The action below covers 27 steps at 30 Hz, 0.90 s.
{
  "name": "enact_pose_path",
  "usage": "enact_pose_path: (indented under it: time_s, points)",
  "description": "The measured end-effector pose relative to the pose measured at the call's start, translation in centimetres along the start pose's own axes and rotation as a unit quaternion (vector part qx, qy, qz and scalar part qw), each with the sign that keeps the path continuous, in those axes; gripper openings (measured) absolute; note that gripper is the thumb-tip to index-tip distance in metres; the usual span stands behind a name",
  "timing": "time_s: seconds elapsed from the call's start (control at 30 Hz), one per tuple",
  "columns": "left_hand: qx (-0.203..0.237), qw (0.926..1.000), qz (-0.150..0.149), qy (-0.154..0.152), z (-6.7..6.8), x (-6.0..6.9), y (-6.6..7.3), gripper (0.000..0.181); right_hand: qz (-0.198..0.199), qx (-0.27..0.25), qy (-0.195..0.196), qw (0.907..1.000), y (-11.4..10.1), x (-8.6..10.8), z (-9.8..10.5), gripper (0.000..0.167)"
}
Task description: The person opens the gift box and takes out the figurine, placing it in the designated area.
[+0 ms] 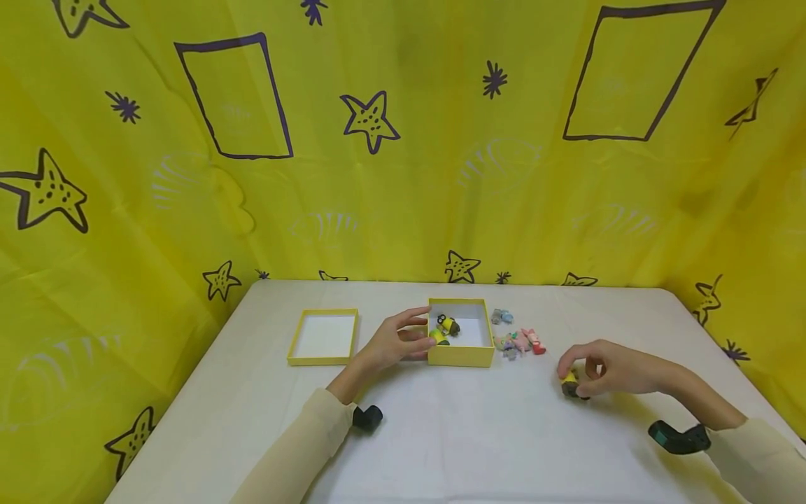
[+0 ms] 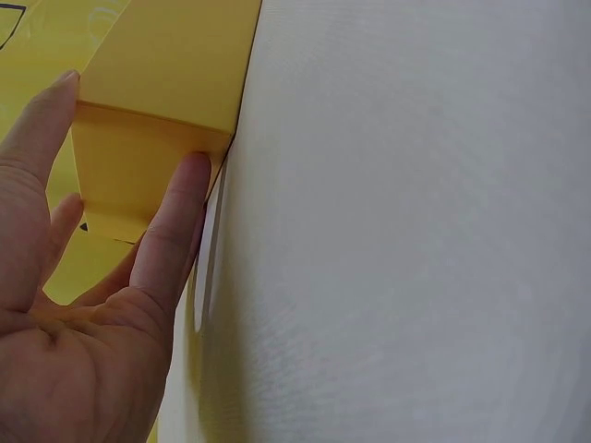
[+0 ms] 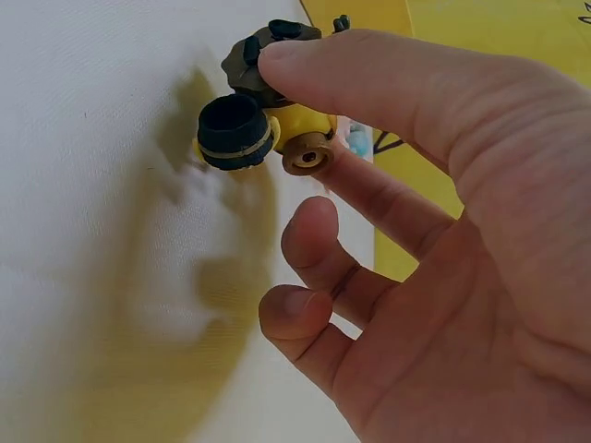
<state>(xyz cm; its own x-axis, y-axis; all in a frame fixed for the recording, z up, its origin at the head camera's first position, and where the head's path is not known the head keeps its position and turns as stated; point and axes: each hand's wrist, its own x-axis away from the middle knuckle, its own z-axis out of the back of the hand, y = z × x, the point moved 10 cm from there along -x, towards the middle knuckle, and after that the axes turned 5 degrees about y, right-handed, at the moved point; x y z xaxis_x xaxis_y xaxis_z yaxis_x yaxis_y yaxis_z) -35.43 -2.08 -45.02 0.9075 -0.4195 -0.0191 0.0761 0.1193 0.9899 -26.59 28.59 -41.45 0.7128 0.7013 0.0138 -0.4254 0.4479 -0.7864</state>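
My right hand (image 1: 613,367) pinches a yellow minion figurine (image 1: 569,384) between thumb and forefinger, over the right part of the table. In the right wrist view the minion figurine (image 3: 305,118) shows a brown-rimmed goggle eye, dark brown clothing and a dark cup-like piece. The other right fingers are bent and stay apart from it. With fairly straight fingers, my left hand (image 1: 392,343) touches the left side of an uncovered yellow box (image 1: 461,356). Two yellow minion figurines lie inside the box, one of them (image 1: 448,324) in full sight. In the left wrist view, fingertips rest against the box (image 2: 152,166).
A yellow-rimmed lid (image 1: 323,362) lies inside up, left of the box. Right of the box are a pile of small pink and red figurines (image 1: 521,341) and a few grey-blue ones (image 1: 502,316). A yellow patterned curtain (image 1: 403,196) hangs behind the white table (image 1: 478,434).
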Motion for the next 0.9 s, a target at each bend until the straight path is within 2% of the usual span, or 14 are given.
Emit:
enact_pose_path:
  time_s: [0.33, 0.9]
  points:
    - [-0.005, 1.0000, 0.003, 0.003, 0.06, -0.04, -0.22, 0.073, -0.020, 0.010, -0.006, 0.9997, 0.92, -0.04, -0.68, 0.023]
    - [-0.012, 0.9999, -0.005, 0.002, 0.12, 0.02, 0.06, 0.072, -0.017, 0.001, -0.006, 0.9998, 0.85, -0.07, -0.70, 0.023]
